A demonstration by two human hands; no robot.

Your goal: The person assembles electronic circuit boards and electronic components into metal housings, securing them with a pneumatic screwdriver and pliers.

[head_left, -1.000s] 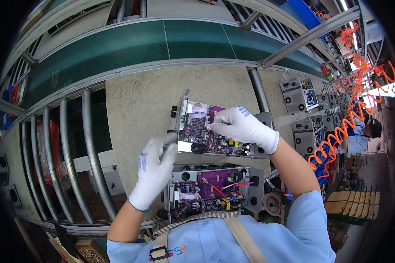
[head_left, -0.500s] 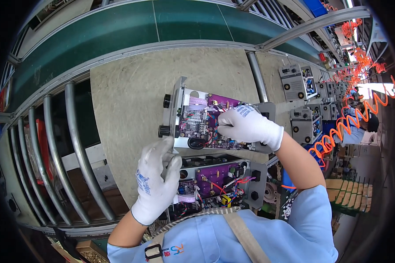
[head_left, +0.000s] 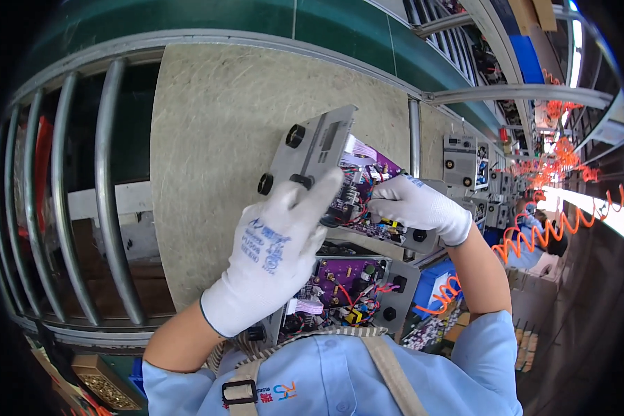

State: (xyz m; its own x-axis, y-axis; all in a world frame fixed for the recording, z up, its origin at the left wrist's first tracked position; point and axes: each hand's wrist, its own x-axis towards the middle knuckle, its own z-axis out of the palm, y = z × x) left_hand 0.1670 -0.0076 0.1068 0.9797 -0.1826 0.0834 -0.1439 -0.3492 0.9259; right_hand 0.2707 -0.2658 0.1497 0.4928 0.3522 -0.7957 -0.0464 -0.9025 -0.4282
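An open electronic unit (head_left: pixel 376 163) lies on the worktop, with purple circuit boards, wires and a grey front panel (head_left: pixel 319 149) bearing black knobs. White gloves cover both my hands. My left hand (head_left: pixel 274 243) grips the near end of that panel, its fingers lying over the panel's edge beside a knob. Inside the unit, my right hand (head_left: pixel 419 208) has its fingers curled together among the wires; the fingertips are partly hidden, so what they pinch does not show. A second open unit (head_left: pixel 343 284), also with a purple board, sits between my arms, close to my body.
Metal rollers (head_left: pixel 107 187) run along the left side. Beyond the pale worktop (head_left: pixel 215 132) stretches a green conveyor belt (head_left: pixel 243 19). More grey units (head_left: pixel 464 163) stand at the right, near coiled orange hoses (head_left: pixel 555 225) and a blue bin (head_left: pixel 437 284). Another person sits farther off.
My left hand has moved right and up onto the front panel. The panel is tilted, so more of its outer face and knobs shows. My right hand stays inside the unit.
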